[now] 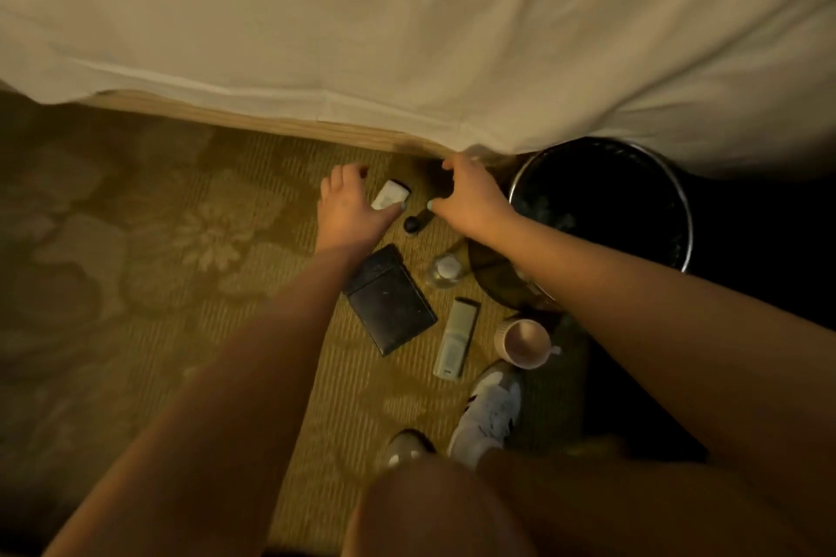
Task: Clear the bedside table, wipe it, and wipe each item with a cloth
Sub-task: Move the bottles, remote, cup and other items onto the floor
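Reaching down over a patterned carpet beside a bed, a person stretches both bare arms toward a scatter of small things that were probably lifted off the bedside table. The table itself is out of view. The left hand [350, 206] is spread and relaxed and holds nothing, with its thumb just over a small white gadget [390, 194]. The right hand [470, 197] curves around a dark patch, and whether it grasps anything cannot be told. Between the two thumbs lies a small dark bottle [414, 225]. Nearer the person than the hands lie a black wallet [389, 301], a clear bottle [445, 270], a pale remote [457, 337] and a pink mug [524, 341]. To the right of the right hand stands a round dark bin [633, 185]. No cloth shows. Clearing seems nearly done, so the next move calls for fetching a cloth.
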`<action>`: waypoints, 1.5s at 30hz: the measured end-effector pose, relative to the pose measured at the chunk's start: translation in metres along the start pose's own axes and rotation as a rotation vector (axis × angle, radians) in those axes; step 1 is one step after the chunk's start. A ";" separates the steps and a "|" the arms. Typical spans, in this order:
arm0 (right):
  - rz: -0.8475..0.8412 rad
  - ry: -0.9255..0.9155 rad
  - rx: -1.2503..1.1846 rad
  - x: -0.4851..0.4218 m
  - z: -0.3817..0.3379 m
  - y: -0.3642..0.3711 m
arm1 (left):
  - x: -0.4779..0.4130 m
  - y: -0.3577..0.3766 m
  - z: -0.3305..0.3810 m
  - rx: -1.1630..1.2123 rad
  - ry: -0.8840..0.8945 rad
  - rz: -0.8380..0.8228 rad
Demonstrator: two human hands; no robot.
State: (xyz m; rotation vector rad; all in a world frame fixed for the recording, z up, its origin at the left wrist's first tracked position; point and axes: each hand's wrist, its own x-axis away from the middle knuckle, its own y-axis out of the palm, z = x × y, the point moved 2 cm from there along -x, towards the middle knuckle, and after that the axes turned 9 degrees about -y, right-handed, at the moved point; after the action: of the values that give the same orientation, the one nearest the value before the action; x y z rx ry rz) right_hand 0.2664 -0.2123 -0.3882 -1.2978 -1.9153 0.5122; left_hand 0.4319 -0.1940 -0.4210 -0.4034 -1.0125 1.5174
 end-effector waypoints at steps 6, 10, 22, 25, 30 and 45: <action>0.088 -0.149 0.157 0.089 -0.053 -0.093 | 0.066 -0.080 0.088 0.042 0.169 0.045; 0.168 -0.160 0.220 0.152 -0.072 -0.149 | 0.119 -0.111 0.136 0.136 0.180 0.088; 0.396 -0.039 0.238 0.385 -0.028 -0.268 | 0.301 -0.121 0.301 0.163 0.541 0.010; 0.434 0.060 0.256 0.445 0.008 -0.287 | 0.342 -0.101 0.339 0.191 0.620 -0.042; 0.512 0.197 0.189 0.535 0.079 -0.313 | 0.388 -0.060 0.372 0.116 0.717 -0.151; 0.784 0.198 -0.188 0.525 0.178 -0.335 | 0.326 0.034 0.416 0.128 0.528 -0.220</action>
State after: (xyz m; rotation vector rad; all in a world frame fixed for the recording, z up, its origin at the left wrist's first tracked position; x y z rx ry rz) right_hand -0.1803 0.1445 -0.0840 -2.1389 -1.2617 0.5570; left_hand 0.0249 -0.0397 -0.1190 -0.5463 -0.5214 1.1804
